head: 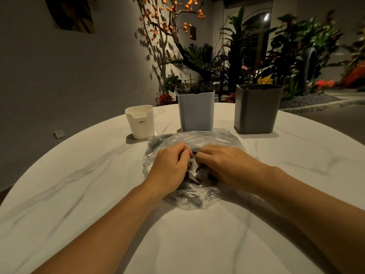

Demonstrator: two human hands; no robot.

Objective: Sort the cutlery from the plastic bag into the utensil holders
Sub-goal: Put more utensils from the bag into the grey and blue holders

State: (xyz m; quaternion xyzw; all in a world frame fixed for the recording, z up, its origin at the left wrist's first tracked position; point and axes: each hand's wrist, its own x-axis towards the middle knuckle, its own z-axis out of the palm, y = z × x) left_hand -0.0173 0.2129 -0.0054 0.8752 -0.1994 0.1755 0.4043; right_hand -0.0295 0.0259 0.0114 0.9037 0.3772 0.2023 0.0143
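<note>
We find both hands on the plastic bag (189,171) at the middle of the desk (79,194): the left hand (171,169) has its fingers curled, pinching the film, and the right hand (223,166) does likewise, fingertips of the two nearly meeting. Each grip appears closed on the bag's film, though the crumpled plastic hides the fingertips. Dark cutlery (194,179) lies inside the bag, individual pieces not distinguishable. Beyond the bag stand three utensil holders, apart from each other: a short white holder (140,122) on the left, a tall pale blue holder (196,111) just behind the bag with dark items standing in it, and a grey holder (256,109) on the right.
</note>
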